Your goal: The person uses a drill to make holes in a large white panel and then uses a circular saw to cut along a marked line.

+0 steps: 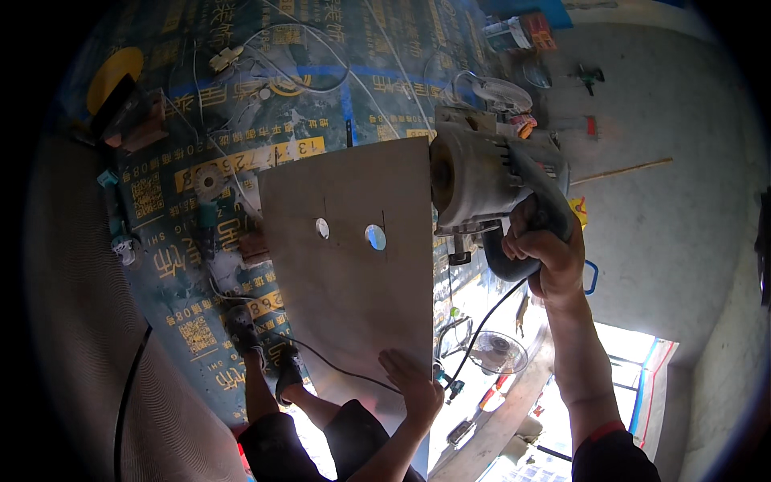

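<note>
A large grey board [345, 289] with two round cut holes stands out below me, a corded power saw [474, 177] at its upper right edge. My right hand [542, 245] is closed around the saw's dark curved handle, with the forearm coming from the lower right. My left hand [414, 381] rests near the board's lower right edge, fingers stretched out flat on its face. A black cord [490, 321] runs down from beside my right hand. The saw's cutting part is hidden.
Printed protective sheeting [193, 269] covers the floor, with my feet [245, 329], cords, a grinder [120, 233] and other tools [120, 120] on it. Containers [518, 32] lie at the upper right. A fan [498, 351] stands at the lower right, near a bright opening.
</note>
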Available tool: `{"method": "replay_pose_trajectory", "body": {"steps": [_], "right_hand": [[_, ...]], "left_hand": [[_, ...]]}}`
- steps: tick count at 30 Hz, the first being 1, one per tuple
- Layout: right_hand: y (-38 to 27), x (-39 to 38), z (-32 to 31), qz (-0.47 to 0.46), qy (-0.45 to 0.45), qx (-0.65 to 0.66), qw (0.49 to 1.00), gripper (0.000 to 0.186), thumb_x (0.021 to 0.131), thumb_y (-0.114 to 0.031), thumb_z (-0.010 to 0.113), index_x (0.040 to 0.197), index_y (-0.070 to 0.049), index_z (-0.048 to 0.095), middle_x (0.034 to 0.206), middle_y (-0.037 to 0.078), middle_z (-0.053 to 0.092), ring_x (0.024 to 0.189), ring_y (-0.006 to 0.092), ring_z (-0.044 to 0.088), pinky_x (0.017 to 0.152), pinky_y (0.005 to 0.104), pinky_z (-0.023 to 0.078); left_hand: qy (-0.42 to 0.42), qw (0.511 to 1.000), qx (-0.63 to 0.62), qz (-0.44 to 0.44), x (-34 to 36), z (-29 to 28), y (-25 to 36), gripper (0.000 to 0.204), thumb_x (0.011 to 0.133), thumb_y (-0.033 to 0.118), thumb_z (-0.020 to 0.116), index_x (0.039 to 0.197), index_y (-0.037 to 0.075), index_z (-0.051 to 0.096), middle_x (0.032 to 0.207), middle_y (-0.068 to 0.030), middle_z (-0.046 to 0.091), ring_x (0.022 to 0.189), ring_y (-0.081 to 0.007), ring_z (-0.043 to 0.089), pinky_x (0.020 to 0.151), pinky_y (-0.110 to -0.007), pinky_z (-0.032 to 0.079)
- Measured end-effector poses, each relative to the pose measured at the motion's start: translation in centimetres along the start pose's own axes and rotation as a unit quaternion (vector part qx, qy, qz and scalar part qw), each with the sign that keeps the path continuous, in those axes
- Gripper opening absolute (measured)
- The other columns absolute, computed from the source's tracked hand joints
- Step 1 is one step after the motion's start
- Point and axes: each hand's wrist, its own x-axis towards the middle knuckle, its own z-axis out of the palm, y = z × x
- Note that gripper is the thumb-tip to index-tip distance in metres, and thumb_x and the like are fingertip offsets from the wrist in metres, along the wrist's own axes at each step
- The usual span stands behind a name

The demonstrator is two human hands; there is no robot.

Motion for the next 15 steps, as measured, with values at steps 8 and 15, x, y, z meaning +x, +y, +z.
{"method": "replay_pose_trajectory", "body": {"steps": [8, 15], "right_hand": [[-0.06, -0.25, 0.50, 0.007, 0.022, 0.003, 1.000, 0.024, 0.061, -0.003, 0.053, 0.084, 0.002, 0.056, 0.062, 0.006, 0.051, 0.049, 0.0116, 0.048, 0.048, 0.0251, 0.042], [-0.06, -0.37, 0.59, 0.012, 0.022, 0.005, 1.000, 0.023, 0.061, -0.003, 0.052, 0.083, 0.002, 0.055, 0.061, 0.006, 0.050, 0.048, 0.0114, 0.046, 0.048, 0.0255, 0.041]], "left_hand": [[0.004, 1.000, -0.004, 0.004, -0.13, 0.02, -0.05, 0.096, 0.076, 0.003, 0.057, 0.145, -0.020, -0.005, 0.150, -0.0450, -0.006, 0.141, -0.0622, -0.002, 0.109, -0.071, 0.020], [0.004, 1.000, -0.013, -0.006, -0.14, 0.13, -0.26, 0.097, 0.074, 0.004, 0.057, 0.145, -0.020, -0.005, 0.151, -0.0440, -0.006, 0.142, -0.0606, -0.002, 0.110, -0.070, 0.019]]}}
